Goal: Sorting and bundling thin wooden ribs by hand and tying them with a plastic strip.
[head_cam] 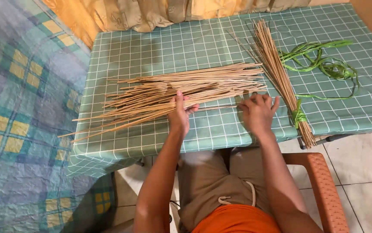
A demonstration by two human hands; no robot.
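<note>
Fingers of the left hand [179, 113] are pressing down on the loose sticks [181, 88], curled over a few strands but not fully closed around them; whether any strand is truly pinched cannot be told. The right hand [257, 113] is lying open and flat, fingers spread, its fingertips touching the right-hand ends of the same sticks. One thin stick is running between the two hands, just nearer the front edge of the tabletop [220, 129] than the main spread. The sticks are thin, pale tan and long, lying fanned out across the middle of the tabletop, their left tips overhanging the left edge. Just beside the right hand, a tied bundle of sticks [281, 77] is lying slantwise, reaching from the far edge to past the front edge, bound near its lower end with a green strip [298, 115]. Loose green strips [324, 62] are lying coiled toward the right edge.
</note>
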